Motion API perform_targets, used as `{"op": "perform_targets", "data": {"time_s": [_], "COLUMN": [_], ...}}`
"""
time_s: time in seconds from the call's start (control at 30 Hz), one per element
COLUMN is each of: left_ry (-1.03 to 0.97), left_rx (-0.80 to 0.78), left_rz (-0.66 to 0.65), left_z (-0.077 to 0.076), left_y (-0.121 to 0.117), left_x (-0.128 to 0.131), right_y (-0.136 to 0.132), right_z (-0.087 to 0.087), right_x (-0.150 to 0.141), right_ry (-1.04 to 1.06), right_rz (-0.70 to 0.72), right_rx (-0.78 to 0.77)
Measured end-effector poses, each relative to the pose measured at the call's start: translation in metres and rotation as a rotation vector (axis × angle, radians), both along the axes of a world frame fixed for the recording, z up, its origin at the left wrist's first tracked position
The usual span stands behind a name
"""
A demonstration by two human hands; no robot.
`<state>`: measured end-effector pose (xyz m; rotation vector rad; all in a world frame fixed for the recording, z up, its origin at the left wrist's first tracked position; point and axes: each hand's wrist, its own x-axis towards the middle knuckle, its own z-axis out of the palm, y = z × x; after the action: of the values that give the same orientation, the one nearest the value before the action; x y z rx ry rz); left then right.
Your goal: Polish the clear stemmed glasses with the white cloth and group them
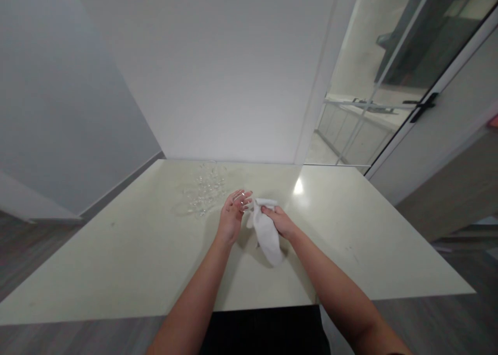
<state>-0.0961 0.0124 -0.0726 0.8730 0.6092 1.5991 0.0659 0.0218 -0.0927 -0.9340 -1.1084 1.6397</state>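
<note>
My left hand point(232, 214) is raised over the pale table point(116, 261), its fingers curled round a small clear glass point(241, 198) that is hard to make out. My right hand point(279, 221) grips a white cloth point(266, 231), which is bunched against the glass at its top and hangs down toward the table. Both hands meet near the middle of the table.
Several clear glasses point(204, 192) stand grouped on the table beyond my left hand, near the back edge. White walls lie behind and to the left. A glass sliding door point(389, 90) with a black handle is at the right. Grey wood floor surrounds the table.
</note>
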Motion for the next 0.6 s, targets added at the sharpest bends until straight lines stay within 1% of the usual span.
{"op": "perform_targets", "data": {"time_s": [0.1,0.2,0.33,0.5,0.6], "left_ry": [-0.044,-0.033,0.045,0.075,0.089], "left_rx": [0.014,0.011,0.003,0.006,0.021], "left_rz": [0.139,0.249,0.305,0.334,0.360], "left_z": [0.000,-0.001,-0.002,-0.002,-0.001], "left_y": [0.002,0.003,0.003,0.002,0.001], "left_x": [-0.003,-0.005,-0.007,-0.008,-0.007], "right_y": [0.005,0.005,0.007,0.015,0.017], "right_z": [0.000,-0.001,-0.007,-0.018,-0.019], "right_x": [0.001,0.001,0.000,0.003,0.004], "right_ry": [-0.080,-0.233,-0.298,-0.384,-0.343], "right_rz": [-0.117,-0.184,-0.210,-0.303,-0.261], "right_rx": [0.097,0.110,0.107,0.133,0.146]}}
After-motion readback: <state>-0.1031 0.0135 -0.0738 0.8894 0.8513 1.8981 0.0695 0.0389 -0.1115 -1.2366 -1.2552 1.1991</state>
